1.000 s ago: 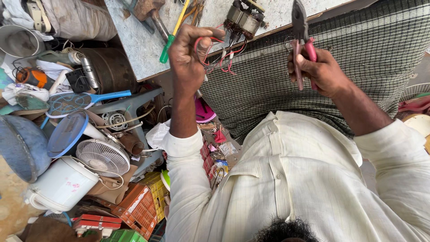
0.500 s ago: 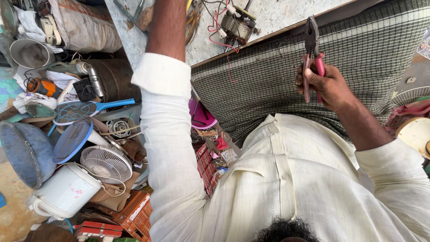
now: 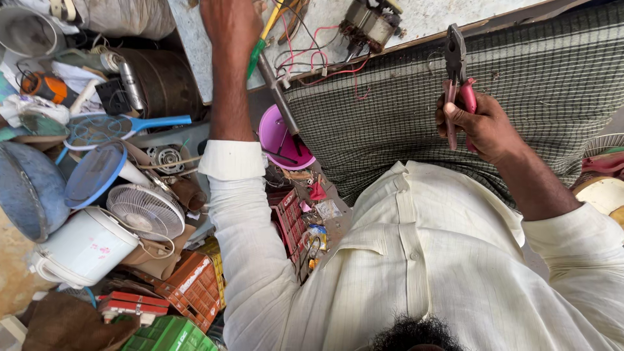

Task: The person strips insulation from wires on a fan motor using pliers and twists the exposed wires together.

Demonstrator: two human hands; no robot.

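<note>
Right hand (image 3: 484, 123) is gripping the pliers (image 3: 454, 68), fingers wrapped tight round the pink handles, steel nose pointing away from the wrist, jaws together. Left hand (image 3: 227, 19) is reaching onto the bench beside a green screwdriver (image 3: 260, 49), its fingers cut off by the frame, so I cannot tell the grip. Judged step: fetching. The next move calls for bringing the pliers across to the loose red wires (image 3: 305, 62).

On the pale stone worktop (image 3: 455, 13), bare room lies right of the small metal motor block (image 3: 369, 25); red and white loose wires (image 3: 305, 62) and a yellow-green screwdriver (image 3: 263, 39) crowd its left. The green checked cloth (image 3: 539, 97) lies open. Below left, a white table fan (image 3: 146, 211), white rice cooker (image 3: 84, 247) and orange plastic crate (image 3: 195, 283) block passage.
</note>
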